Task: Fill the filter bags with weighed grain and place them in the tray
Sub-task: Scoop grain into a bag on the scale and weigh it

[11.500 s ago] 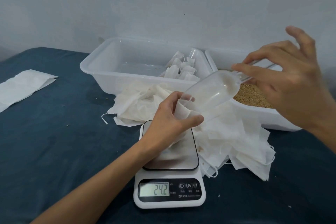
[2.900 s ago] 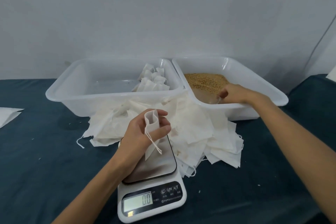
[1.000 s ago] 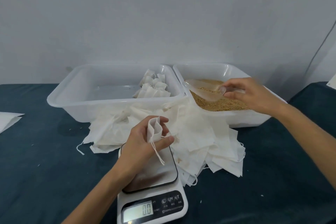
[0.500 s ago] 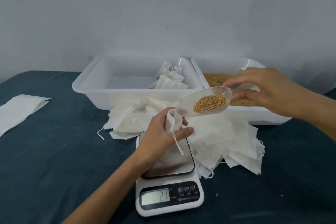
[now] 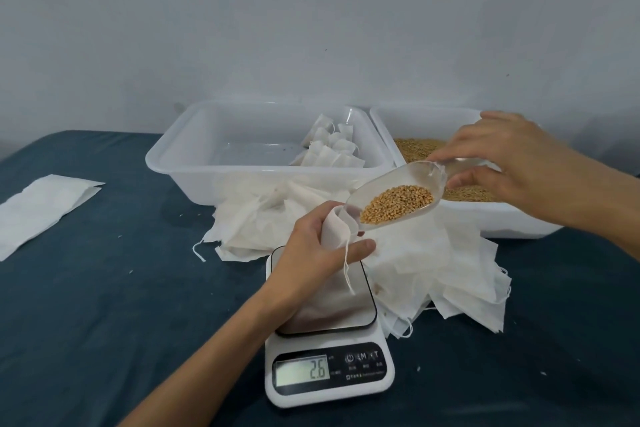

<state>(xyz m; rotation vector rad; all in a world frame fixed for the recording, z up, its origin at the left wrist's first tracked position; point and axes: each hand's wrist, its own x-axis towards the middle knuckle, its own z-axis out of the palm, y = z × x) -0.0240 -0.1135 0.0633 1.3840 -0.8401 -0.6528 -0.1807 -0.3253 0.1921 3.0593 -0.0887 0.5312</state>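
Head view — one entry.

Change: half a second back the scoop (image 5: 398,198) hung just clear of the bag; now its front lip sits at the open mouth of the filter bag (image 5: 334,236). A second back it was over the grain bin, so the load has crossed to the scale. The display (image 5: 302,370) reads 2.6, up slightly from half a second ago and from zero before that. Judgement: the pour is about to begin; no grain seen falling yet.

Left hand (image 5: 311,260), centre frame: fingers curled round the bag's neck, holding it upright on the scale platform (image 5: 349,308), drawstring dangling.

Right hand (image 5: 509,163), right of frame: thumb and fingertips pinch the scoop's handle.

Scoop: clear plastic, wheat grain (image 5: 398,203) heaped in the bowl. Long axis runs from upper right to lower left, mouth tipped down-left toward the bag.

Grain bin (image 5: 519,218): right. Tray (image 5: 194,180): centre-left, filled bags (image 5: 332,149) in its right end.

Empty bags (image 5: 433,260): heaped beside and behind the scale.
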